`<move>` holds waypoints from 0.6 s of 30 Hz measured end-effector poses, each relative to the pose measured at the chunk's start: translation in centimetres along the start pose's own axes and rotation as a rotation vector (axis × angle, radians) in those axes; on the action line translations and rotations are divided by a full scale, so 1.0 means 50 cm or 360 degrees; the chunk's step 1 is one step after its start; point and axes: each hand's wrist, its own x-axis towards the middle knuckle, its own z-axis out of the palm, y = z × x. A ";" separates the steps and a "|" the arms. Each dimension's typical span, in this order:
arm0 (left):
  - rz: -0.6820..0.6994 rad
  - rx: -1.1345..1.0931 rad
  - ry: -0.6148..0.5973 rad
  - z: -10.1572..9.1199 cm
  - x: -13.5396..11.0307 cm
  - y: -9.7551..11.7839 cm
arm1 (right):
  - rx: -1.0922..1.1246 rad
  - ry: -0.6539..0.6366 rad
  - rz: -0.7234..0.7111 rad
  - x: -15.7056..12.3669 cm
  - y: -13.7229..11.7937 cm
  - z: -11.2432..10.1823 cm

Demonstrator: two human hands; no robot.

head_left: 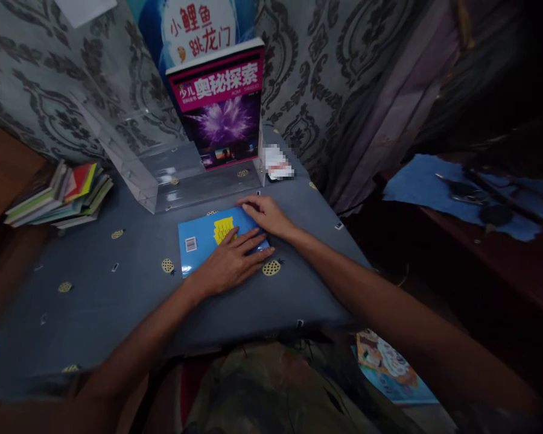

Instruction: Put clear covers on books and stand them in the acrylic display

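Note:
A blue book (pixel 202 238) with a yellow patch and a barcode lies flat on the table in front of me. Across its near right part rests my left hand (pixel 230 260), fingers stretched out and pointing right. My right hand (pixel 268 216) lies over the book's far right corner with its fingers reaching left, slightly bent, along the far edge. Just behind the book stands a clear acrylic rack (pixel 208 193). At the rack's right end a purple-and-black book (pixel 221 108) leans upright, with a taller blue book (pixel 194 30) behind it.
A stack of books (pixel 58 196) sits at the table's left. A pale, blurred-out item (pixel 277 163) lies right of the rack. Patterned curtain (pixel 312 66) hangs behind. A colourful book (pixel 391 367) lies low at right, and a blue cloth (pixel 416 187) bears dark tools.

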 end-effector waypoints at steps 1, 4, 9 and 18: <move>-0.0029 0.0003 -0.0028 0.000 -0.003 0.004 | -0.0074 0.0007 -0.0049 -0.003 -0.003 0.002; -0.0099 -0.0050 -0.0090 0.001 -0.014 0.013 | -0.0279 -0.0005 -0.0202 -0.013 -0.011 0.010; -0.0293 -0.0224 -0.0039 -0.006 -0.047 -0.011 | -0.0470 -0.0034 -0.0292 -0.019 -0.013 0.019; -0.0928 -0.0212 0.0247 -0.030 -0.186 -0.151 | -0.0588 -0.0081 -0.0317 -0.019 -0.005 0.018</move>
